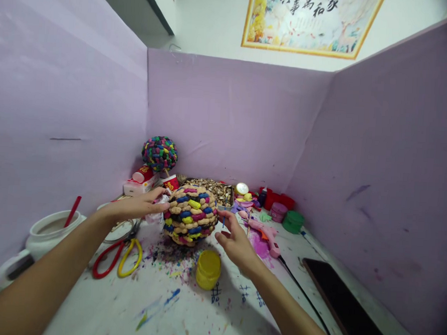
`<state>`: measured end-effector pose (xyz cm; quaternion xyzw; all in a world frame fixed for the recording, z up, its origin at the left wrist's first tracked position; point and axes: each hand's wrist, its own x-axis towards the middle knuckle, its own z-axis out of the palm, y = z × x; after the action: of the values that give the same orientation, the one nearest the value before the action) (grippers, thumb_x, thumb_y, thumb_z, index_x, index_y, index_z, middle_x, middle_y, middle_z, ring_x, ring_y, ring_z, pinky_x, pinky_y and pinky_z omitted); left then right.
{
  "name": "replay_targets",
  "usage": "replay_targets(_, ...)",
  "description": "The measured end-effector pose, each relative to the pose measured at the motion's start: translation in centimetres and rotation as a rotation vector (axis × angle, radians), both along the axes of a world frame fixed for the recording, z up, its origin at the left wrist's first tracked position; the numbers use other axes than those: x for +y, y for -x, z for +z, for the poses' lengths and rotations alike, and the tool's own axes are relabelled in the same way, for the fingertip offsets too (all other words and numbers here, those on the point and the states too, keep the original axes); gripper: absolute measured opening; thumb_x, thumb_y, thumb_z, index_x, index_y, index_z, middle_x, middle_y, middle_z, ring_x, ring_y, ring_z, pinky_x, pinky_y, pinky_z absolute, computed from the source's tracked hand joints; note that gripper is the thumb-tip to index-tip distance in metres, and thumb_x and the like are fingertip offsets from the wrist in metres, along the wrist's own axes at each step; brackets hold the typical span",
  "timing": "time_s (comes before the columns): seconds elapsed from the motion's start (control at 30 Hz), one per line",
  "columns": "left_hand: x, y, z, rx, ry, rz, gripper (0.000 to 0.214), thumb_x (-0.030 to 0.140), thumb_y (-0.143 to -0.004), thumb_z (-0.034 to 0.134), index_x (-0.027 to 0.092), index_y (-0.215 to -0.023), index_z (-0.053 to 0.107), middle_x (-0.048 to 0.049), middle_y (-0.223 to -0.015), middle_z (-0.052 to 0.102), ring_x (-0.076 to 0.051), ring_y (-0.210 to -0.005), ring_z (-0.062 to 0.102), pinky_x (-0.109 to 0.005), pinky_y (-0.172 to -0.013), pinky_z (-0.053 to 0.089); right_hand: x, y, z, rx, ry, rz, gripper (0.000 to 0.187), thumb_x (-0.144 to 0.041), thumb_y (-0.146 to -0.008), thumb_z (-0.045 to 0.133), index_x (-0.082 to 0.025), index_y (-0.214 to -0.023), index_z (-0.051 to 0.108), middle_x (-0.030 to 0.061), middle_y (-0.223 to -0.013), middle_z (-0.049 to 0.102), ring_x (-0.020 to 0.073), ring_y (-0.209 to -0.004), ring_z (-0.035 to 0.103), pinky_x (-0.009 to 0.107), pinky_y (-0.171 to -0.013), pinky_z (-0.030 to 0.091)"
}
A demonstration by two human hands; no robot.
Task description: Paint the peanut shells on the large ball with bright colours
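Yellow jar near right fingers, scissors near left fingers. Left half-open, touching shell-covered ball; right spread loosely, just beside it.

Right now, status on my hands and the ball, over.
Left hand touching multicoloured ball, left side. Right hand at right side, fingers spread. Yellow jar just in front.

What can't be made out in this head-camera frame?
Head view: white scrap by the left hand, partly hidden by that hand and the shell-covered ball; held or not, unclear.
Head view: tiny blue bit at the right hand, too small to identify.
Head view: dark flat slab, cut off by the bottom edge.
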<state>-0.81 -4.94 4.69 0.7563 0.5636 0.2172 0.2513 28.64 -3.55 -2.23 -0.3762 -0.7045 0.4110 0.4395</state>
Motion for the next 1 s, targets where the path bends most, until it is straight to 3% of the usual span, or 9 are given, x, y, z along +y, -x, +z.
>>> replay_targets(0.13, 0.1, -0.3, -0.3, -0.169, 0.035, 0.057, 0.056, 0.061, -0.081, 0.050, 0.021, -0.121, 0.048, -0.0069, -0.120, 0.058, -0.027, -0.113, 0.051, -0.032, -0.083, 0.047, -0.1, 0.4, -0.2, 0.079, -0.006, 0.011, 0.042, -0.015, -0.070, 0.054, -0.026, -0.109, 0.044, 0.0096, -0.131, 0.057, 0.0229, -0.127, 0.049, 0.045, -0.097, 0.042)
replay_targets(0.27, 0.3, -0.8, -1.0, -0.292, 0.102, 0.116, 0.056, 0.062, -0.078, 0.055, 0.023, -0.117, 0.050, -0.0037, -0.099, 0.061, -0.020, -0.083, 0.056, -0.024, -0.054, 0.041, -0.2, 0.3, 0.2, 0.059, -0.109, -0.023, 0.045, -0.014, -0.070, 0.054, -0.026, -0.113, 0.044, 0.0088, -0.131, 0.056, 0.0232, -0.124, 0.051, 0.045, -0.100, 0.041)
replay_targets(0.37, 0.8, -1.0, -1.8, -0.416, 0.128, 0.140, 0.061, 0.063, -0.072, 0.060, 0.024, -0.117, 0.048, 0.0009, -0.082, 0.055, -0.011, -0.055, 0.043, -0.022, -0.045, 0.029, -0.6, 0.1, 0.8, 0.018, -0.212, -0.040, 0.046, -0.013, -0.072, 0.051, -0.025, -0.116, 0.043, 0.0084, -0.133, 0.054, 0.0216, -0.127, 0.048, 0.044, -0.105, 0.037)
replay_targets(0.47, 1.3, -1.3, -2.5, -0.516, 0.161, 0.146, 0.063, 0.067, -0.071, 0.058, 0.026, -0.118, 0.045, 0.0016, -0.084, 0.054, -0.007, -0.046, 0.034, -0.022, -0.043, 0.024, -1.3, 0.2, 1.3, -0.034, -0.297, -0.054, 0.046, -0.011, -0.073, 0.050, -0.024, -0.116, 0.043, 0.0090, -0.134, 0.051, 0.0210, -0.128, 0.045, 0.043, -0.108, 0.034)
replay_targets(0.63, 1.6, -1.6, -3.1, -0.467, 0.137, 0.170, 0.064, 0.070, -0.071, 0.054, 0.026, -0.117, 0.048, -0.0021, -0.086, 0.059, -0.015, -0.062, 0.051, -0.024, -0.049, 0.034, -2.0, 0.5, 1.5, -0.162, -0.296, -0.066, 0.043, -0.010, -0.074, 0.049, -0.022, -0.115, 0.044, 0.0104, -0.123, 0.057, 0.0248, -0.121, 0.051, 0.048, -0.103, 0.040)
replay_targets(0.77, 1.6, -1.0, -3.2, -0.379, 0.165, 0.180, 0.064, 0.070, -0.074, 0.051, 0.028, -0.121, 0.047, -0.0044, -0.105, 0.060, -0.018, -0.080, 0.055, -0.024, -0.056, 0.039, -2.2, 0.7, 1.5, -0.182, -0.307, -0.057, 0.043, -0.009, -0.073, 0.049, -0.024, -0.114, 0.044, 0.0091, -0.122, 0.057, 0.0254, -0.120, 0.052, 0.049, -0.101, 0.041)
replay_targets(0.9, 1.4, -0.4, -2.9, -0.399, 0.230, 0.123, 0.061, 0.065, -0.076, 0.054, 0.031, -0.127, 0.044, -0.0053, -0.132, 0.050, -0.022, -0.110, 0.048, -0.025, -0.069, 0.043, -2.4, 0.9, 1.5, -0.189, -0.327, -0.045, 0.042, -0.009, -0.074, 0.048, -0.025, -0.113, 0.044, 0.0092, -0.123, 0.057, 0.0254, -0.120, 0.052, 0.049, -0.102, 0.040)
replay_targets(1.0, 1.1, -0.6, -2.4, -0.413, 0.257, 0.145, 0.062, 0.063, -0.075, 0.057, 0.031, -0.127, 0.046, -0.0061, -0.138, 0.045, -0.025, -0.120, 0.043, -0.027, -0.074, 0.045, -2.2, 0.9, 1.4, -0.194, -0.334, -0.047, 0.041, -0.009, -0.074, 0.047, -0.024, -0.113, 0.043, 0.0100, -0.124, 0.056, 0.0257, -0.122, 0.050, 0.049, -0.104, 0.038)
